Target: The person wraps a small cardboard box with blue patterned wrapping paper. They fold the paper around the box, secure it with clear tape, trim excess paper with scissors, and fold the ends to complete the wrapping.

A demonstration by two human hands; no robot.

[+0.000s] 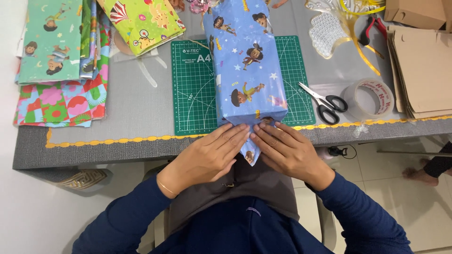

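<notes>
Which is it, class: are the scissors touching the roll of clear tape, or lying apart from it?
Apart. The head view shows the scissors lying beside the roll of clear tape, with a strip of grey table visible between the black handles and the roll's edge.

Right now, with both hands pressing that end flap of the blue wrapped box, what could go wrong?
1. The left hand and right hand alone hold the paper flap; the tape roll lies off to the right, so letting go to fetch it may let the fold spring open.
2. The blue wrapped box hangs over the cutting mat towards the table edge; hard pressing could tip it.
</notes>
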